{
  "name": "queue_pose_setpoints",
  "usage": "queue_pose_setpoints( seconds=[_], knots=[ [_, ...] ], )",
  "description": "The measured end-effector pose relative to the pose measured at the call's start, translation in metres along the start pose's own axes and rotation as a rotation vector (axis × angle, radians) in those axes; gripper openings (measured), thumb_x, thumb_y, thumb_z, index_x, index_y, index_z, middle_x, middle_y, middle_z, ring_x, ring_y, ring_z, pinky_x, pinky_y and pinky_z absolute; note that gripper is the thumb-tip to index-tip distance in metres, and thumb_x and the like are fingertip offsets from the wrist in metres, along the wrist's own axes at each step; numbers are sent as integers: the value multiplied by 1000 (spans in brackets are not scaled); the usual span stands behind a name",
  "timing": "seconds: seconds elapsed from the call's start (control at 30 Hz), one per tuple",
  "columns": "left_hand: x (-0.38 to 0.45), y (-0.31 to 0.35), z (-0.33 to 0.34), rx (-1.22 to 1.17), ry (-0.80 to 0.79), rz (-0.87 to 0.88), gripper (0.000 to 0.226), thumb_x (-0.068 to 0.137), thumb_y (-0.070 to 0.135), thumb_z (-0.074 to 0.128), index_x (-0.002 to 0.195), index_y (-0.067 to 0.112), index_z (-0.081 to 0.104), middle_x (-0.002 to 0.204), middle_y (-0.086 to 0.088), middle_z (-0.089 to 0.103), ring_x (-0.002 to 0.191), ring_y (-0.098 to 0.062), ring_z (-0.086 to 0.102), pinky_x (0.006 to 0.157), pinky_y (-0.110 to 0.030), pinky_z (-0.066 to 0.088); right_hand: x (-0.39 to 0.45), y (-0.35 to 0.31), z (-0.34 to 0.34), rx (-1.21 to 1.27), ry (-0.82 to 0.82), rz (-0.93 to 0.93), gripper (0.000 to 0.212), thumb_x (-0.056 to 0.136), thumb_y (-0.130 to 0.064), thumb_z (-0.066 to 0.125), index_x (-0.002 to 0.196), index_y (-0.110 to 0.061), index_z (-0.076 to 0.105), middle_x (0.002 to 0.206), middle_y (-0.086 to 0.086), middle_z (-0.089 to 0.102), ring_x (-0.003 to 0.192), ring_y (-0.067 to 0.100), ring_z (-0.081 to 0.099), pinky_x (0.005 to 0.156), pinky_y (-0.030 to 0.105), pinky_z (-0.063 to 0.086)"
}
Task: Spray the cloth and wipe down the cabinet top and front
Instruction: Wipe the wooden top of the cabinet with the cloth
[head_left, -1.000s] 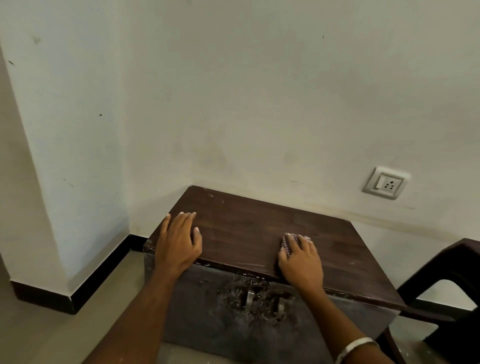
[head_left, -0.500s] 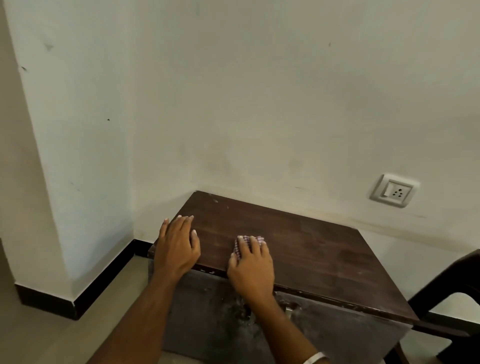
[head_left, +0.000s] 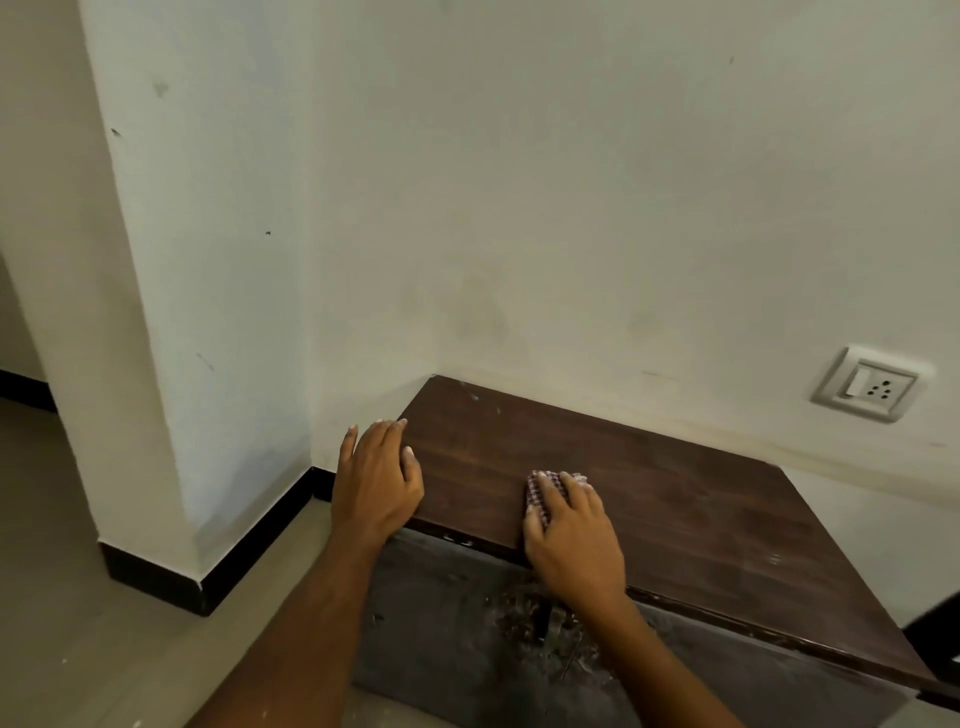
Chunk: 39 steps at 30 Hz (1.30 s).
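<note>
The cabinet top (head_left: 649, 499) is dark brown with a fine wood grain and a few pale specks toward its 11 o'clock corner. The cabinet front (head_left: 457, 639) is dull grey, mottled with rusty brown patches near its middle. The cloth (head_left: 543, 491), at the 6 o'clock edge of the top, is checked in small purple-and-white squares. The wall (head_left: 571, 208) is off-white with faint smudges. At 3 o'clock on it, the socket (head_left: 865, 385) is white. The skirting (head_left: 249, 551) is black; the floor (head_left: 78, 623) is beige.
</note>
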<state>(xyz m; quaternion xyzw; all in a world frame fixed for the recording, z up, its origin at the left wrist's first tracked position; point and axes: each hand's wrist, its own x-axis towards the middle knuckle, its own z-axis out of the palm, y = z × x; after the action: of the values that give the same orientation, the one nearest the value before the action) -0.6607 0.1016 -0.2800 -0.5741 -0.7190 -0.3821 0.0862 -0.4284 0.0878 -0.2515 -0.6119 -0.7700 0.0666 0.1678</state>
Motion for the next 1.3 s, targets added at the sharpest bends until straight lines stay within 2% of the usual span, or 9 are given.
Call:
queue_pose_setpoints(
  seconds=[0.17,0.27,0.4,0.53,0.6,0.73,0.97,1.13,1.3],
  knots=[
    [-1,-2,-2,-1,14,-27,45,88,27,38,125,10,57,127,-7,62,121,-22,55,118,-43,21,8,-10,7,-25,-6,-1,59,97,-46,31,153,-29,22,162,2,19,150,26,8,123,41,11],
    [0,-3,-2,4,23,-65,44,89,28,37,125,11,57,126,-6,62,120,-20,55,118,-42,21,14,-37,15,-16,-39,-161,58,98,-46,32,153,-30,22,162,-1,17,151,21,6,123,38,7],
    [-1,-2,-1,-1,18,-110,46,91,27,31,128,13,54,130,-4,60,124,-19,52,119,-40,21,25,-77,27,40,-156,-459,57,98,-46,35,152,-32,25,162,-6,18,151,17,5,123,39,12],
    [-1,-9,-3,-119,45,-199,40,94,22,35,131,15,50,129,-6,60,118,-22,55,106,-39,41,50,-82,26,73,-262,-660,56,99,-42,37,152,-30,25,162,-8,18,150,12,5,122,32,8],
    [-2,-9,-2,-115,42,-199,39,96,24,37,133,17,48,131,-4,57,120,-20,54,104,-36,43,65,-76,23,55,-315,-724,56,99,-41,37,153,-32,24,162,-9,17,149,9,5,119,26,5],
    [-3,-7,0,-38,39,-113,44,94,33,32,131,16,51,129,-2,58,119,-17,53,106,-37,40,110,-78,27,55,-357,-715,55,100,-41,37,152,-33,23,162,-8,17,149,10,8,122,34,9],
    [0,-11,4,-21,-4,-100,48,93,38,30,134,20,47,134,3,54,123,-13,49,107,-32,39,205,-81,50,52,-345,-595,55,99,-42,39,152,-37,24,162,-6,17,150,14,10,122,40,10],
    [-2,-15,8,-26,-4,-79,52,92,45,23,133,24,49,133,7,55,122,-10,51,105,-33,42,252,-82,60,79,-305,-467,55,98,-41,38,151,-33,26,162,-1,19,149,19,13,122,37,11],
    [-3,-16,9,-24,-17,-89,60,89,51,16,133,26,48,134,9,54,124,-8,50,106,-34,41,272,-86,65,61,-301,-419,57,96,-39,38,151,-31,27,161,-1,21,148,21,14,121,41,14]
  ],
)
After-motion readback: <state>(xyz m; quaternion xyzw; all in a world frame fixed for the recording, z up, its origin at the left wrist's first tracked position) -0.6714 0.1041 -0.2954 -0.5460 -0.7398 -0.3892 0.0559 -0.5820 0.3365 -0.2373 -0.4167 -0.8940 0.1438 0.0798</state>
